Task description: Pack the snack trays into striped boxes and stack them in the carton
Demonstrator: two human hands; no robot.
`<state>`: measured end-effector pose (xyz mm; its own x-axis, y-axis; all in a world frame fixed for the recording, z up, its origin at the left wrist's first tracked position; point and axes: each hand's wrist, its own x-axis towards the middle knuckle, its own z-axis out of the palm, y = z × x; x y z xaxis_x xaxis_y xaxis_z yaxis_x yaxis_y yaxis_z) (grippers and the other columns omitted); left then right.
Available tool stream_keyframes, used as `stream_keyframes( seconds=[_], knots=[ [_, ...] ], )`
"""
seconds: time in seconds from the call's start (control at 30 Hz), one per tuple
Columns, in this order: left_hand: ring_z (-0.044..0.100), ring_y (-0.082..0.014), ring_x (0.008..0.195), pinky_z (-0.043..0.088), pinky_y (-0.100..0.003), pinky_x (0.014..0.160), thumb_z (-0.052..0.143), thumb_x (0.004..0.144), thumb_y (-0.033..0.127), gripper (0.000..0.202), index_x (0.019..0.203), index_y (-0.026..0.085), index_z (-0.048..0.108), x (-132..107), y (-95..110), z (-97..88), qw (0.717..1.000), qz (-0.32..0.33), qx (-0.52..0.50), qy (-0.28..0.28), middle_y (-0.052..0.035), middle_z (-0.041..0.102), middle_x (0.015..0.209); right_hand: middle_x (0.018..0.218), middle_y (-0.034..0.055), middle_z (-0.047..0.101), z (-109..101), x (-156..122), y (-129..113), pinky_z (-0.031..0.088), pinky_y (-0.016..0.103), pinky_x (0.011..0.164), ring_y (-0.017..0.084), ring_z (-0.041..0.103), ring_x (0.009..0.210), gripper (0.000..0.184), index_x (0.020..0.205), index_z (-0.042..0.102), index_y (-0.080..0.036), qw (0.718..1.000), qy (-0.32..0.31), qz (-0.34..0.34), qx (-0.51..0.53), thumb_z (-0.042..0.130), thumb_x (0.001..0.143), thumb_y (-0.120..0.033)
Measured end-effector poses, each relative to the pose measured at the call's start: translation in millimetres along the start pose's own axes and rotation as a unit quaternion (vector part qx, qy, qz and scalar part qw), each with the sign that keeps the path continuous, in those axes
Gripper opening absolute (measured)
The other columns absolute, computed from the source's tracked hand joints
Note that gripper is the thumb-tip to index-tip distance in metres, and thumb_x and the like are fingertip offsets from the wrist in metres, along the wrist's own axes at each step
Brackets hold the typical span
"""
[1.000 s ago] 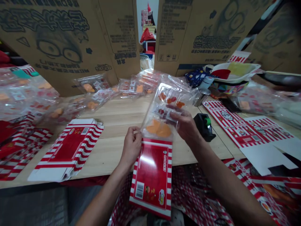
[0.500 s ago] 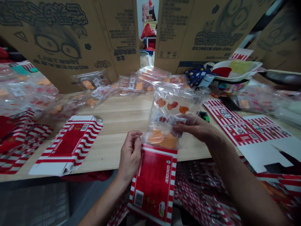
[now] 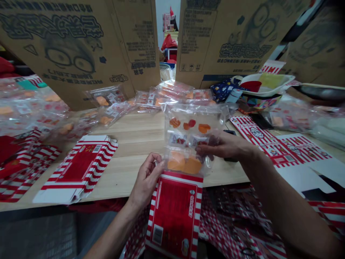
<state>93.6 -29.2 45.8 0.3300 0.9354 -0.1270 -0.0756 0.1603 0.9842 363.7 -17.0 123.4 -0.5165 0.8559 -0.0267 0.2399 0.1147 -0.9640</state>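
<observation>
My right hand (image 3: 215, 144) is closed on the right side of a clear plastic bag (image 3: 188, 120), which holds orange and red pieces and small white sachets. The bag's lower end, with its large orange pieces, is at the top edge of a red carton (image 3: 176, 212) with red-and-white striped borders. Whether the bag's bottom edge is inside the carton I cannot tell. My left hand (image 3: 148, 176) grips the carton's upper left corner between thumb and fingers, close to the bag. The carton hangs at the table's front edge, barcode side facing me.
A stack of flat striped cartons (image 3: 78, 169) lies at left on the wooden table (image 3: 129, 140). Filled bags (image 3: 107, 97) line the back before large cardboard boxes (image 3: 81, 46). Opened striped cartons (image 3: 269, 140) and a white basin (image 3: 280, 82) are at right.
My right hand has shifted slightly down, and the bag's upper part has swung left, now lying flatter and more squarely above the carton. My left hand keeps its grip.
</observation>
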Motion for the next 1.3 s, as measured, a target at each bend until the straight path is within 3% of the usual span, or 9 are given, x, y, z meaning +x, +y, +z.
stream_keyframes(
  seconds=[0.17, 0.33, 0.5, 0.6, 0.73, 0.87, 0.93, 1.13, 1.3],
  knots=[
    [0.061, -0.0139, 0.069, 0.051, -0.024, 0.063, 0.077, 0.08, 0.05, 0.044, 0.098, 0.027, 0.043, -10, -9, 6.0, 0.993, -0.063, -0.104, -0.012, 0.0033, 0.064, 0.084, 0.079, 0.0013, 0.076, 16, 2, 25, 0.059, 0.029, 0.07, 0.018, 0.07, 0.075, 0.018, 0.083, 0.08, -0.023, 0.994, 0.084, 0.03, 0.065, 0.079, 0.08, -0.041],
    [0.061, -0.0121, 0.06, 0.05, -0.021, 0.056, 0.078, 0.081, 0.043, 0.039, 0.101, 0.028, 0.047, -17, 10, -0.5, 0.99, -0.056, -0.127, -0.013, 0.0044, 0.064, 0.079, 0.097, 0.0035, 0.078, 14, 10, 54, 0.057, 0.037, 0.095, 0.02, 0.073, 0.094, 0.025, 0.095, 0.08, -0.023, 0.979, 0.083, 0.031, 0.185, 0.084, 0.075, -0.038],
    [0.056, -0.0093, 0.055, 0.046, -0.018, 0.053, 0.077, 0.083, 0.031, 0.032, 0.101, 0.026, 0.05, 22, 68, -8.1, 0.989, 0.131, -0.064, -0.03, 0.0052, 0.062, 0.074, 0.112, 0.0051, 0.076, -4, 19, 0, 0.049, 0.043, 0.109, 0.025, 0.067, 0.116, 0.034, 0.109, 0.077, -0.021, 0.989, 0.072, -0.01, 0.127, 0.081, 0.079, -0.035],
    [0.056, -0.0101, 0.058, 0.047, -0.019, 0.055, 0.076, 0.083, 0.031, 0.032, 0.1, 0.025, 0.049, 57, 86, -7.4, 0.974, 0.22, -0.044, -0.023, 0.0052, 0.059, 0.075, 0.119, 0.0038, 0.073, -17, 16, -52, 0.048, 0.046, 0.11, 0.029, 0.062, 0.124, 0.047, 0.117, 0.073, -0.026, 0.968, 0.183, -0.141, 0.102, 0.086, 0.072, -0.031],
    [0.056, -0.0108, 0.065, 0.047, -0.02, 0.06, 0.075, 0.084, 0.034, 0.034, 0.101, 0.025, 0.047, 93, 67, -7.1, 0.963, 0.267, -0.049, 0.003, 0.0041, 0.059, 0.081, 0.135, 0.0004, 0.064, -16, 16, -84, 0.056, 0.04, 0.099, 0.027, 0.064, 0.119, 0.073, 0.136, 0.059, -0.038, 0.907, 0.315, -0.275, 0.054, 0.085, 0.07, -0.021],
    [0.063, -0.0136, 0.074, 0.052, -0.023, 0.07, 0.072, 0.084, 0.036, 0.039, 0.108, 0.026, 0.043, 106, 31, -13.8, 0.966, 0.254, -0.056, 0.011, 0.0025, 0.063, 0.089, 0.156, -0.0031, 0.046, -8, 25, -74, 0.061, 0.032, 0.088, 0.022, 0.068, 0.108, 0.075, 0.133, 0.062, -0.038, 0.899, 0.356, -0.255, -0.029, 0.083, 0.066, -0.011],
    [0.066, -0.0167, 0.083, 0.054, -0.027, 0.077, 0.071, 0.085, 0.036, 0.045, 0.117, 0.026, 0.042, 105, 21, -17.9, 0.969, 0.241, -0.056, -0.001, -0.0009, 0.066, 0.097, 0.151, -0.0018, 0.051, -9, 30, -65, 0.06, 0.031, 0.087, 0.023, 0.067, 0.109, 0.069, 0.128, 0.067, -0.034, 0.898, 0.371, -0.235, -0.04, 0.081, 0.066, -0.008],
    [0.068, -0.0242, 0.102, 0.054, -0.033, 0.089, 0.077, 0.076, 0.037, 0.064, 0.128, 0.023, 0.043, 97, 17, -24.0, 0.972, 0.227, -0.044, -0.034, -0.0093, 0.066, 0.118, 0.121, 0.0011, 0.072, -6, 47, -41, 0.056, 0.037, 0.092, 0.021, 0.068, 0.103, 0.053, 0.126, 0.07, -0.031, 0.911, 0.226, -0.233, -0.256, 0.061, 0.081, -0.004],
    [0.064, -0.0201, 0.091, 0.052, -0.03, 0.084, 0.068, 0.08, 0.044, 0.06, 0.133, 0.024, 0.047, 92, 15, -21.8, 0.971, 0.227, -0.071, -0.009, -0.004, 0.064, 0.101, 0.135, 0.0139, 0.058, 9, 53, -8, 0.048, 0.053, 0.1, 0.031, 0.056, 0.122, 0.043, 0.124, 0.07, -0.026, 0.85, 0.145, -0.197, -0.466, 0.059, 0.085, -0.01]
  ],
)
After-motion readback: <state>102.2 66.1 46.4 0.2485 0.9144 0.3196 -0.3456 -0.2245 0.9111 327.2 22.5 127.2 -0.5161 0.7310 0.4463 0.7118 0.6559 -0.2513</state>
